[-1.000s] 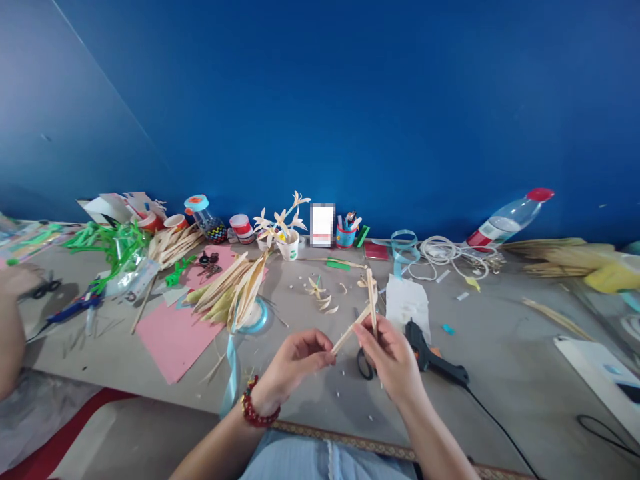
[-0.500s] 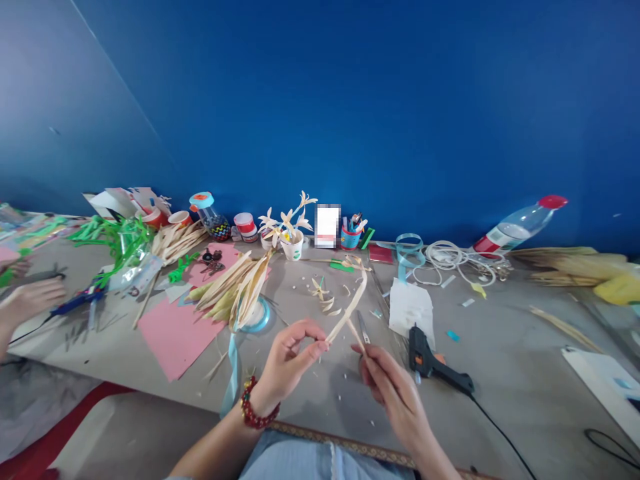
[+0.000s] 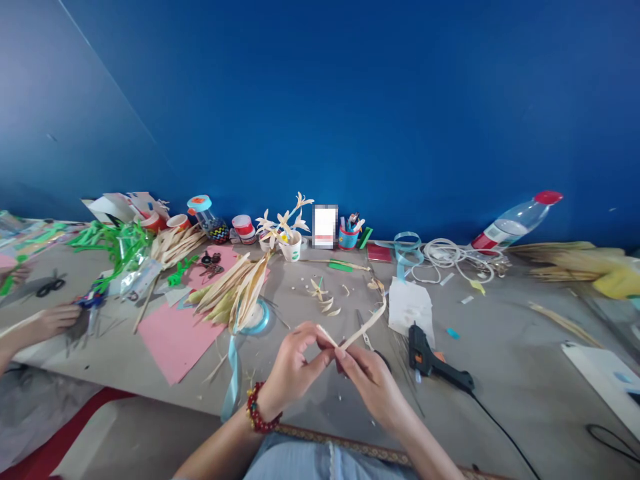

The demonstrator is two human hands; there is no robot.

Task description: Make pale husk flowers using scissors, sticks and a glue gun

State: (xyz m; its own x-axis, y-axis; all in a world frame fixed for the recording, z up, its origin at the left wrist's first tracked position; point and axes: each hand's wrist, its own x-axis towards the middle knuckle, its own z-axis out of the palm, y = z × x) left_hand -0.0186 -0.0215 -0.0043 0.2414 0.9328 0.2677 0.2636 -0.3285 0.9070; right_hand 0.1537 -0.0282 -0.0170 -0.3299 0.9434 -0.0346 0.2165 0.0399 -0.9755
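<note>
Grey table [image 3: 487, 327] under my left hand [image 3: 296, 367] and right hand [image 3: 371, 381], fingertips nearly meeting, both pinching a pale dry-looking strip [image 3: 369, 324]; its tail curves out ahead of the right. From here I judge it light, bendy, splittable: grip flat, near the bend.

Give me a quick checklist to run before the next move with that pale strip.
1. Pale strip held where left hand and right hand meet: ok.
2. Strip straight: not ok, it curves beyond the right hand.
3. Scissors in full view: not ok, partly hidden by the right hand.
4. Glue gun resting on table: ok.
5. Glue gun hot: cannot tell.
6. Co-worker's hand clear: ok, far left.
</note>
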